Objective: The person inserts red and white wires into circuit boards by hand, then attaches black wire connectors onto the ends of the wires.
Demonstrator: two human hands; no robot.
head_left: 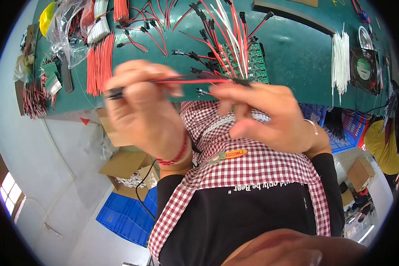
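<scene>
My left hand (139, 104), smeared by motion, pinches a two-wire cable (193, 81) of one red and one black wire. A black plug connector (115, 93) sticks out between its fingers. The cable stretches rightward above my lap to another black connector (242, 82), along the upper edge of my right hand (268, 111). The thumb and forefinger of that hand are apart; whether it touches the connector I cannot tell. Just beyond the hands lies a panel of green circuit boards (255, 62), with red, black and white wires rising from it.
Bundles of red wires (100, 62) and a clear plastic bag (66, 31) lie at the left of the green table (297, 57). White wires (340, 62) and a black square part with a round label (365, 68) lie right. Cardboard boxes (126, 166) and a blue crate (124, 217) stand below left.
</scene>
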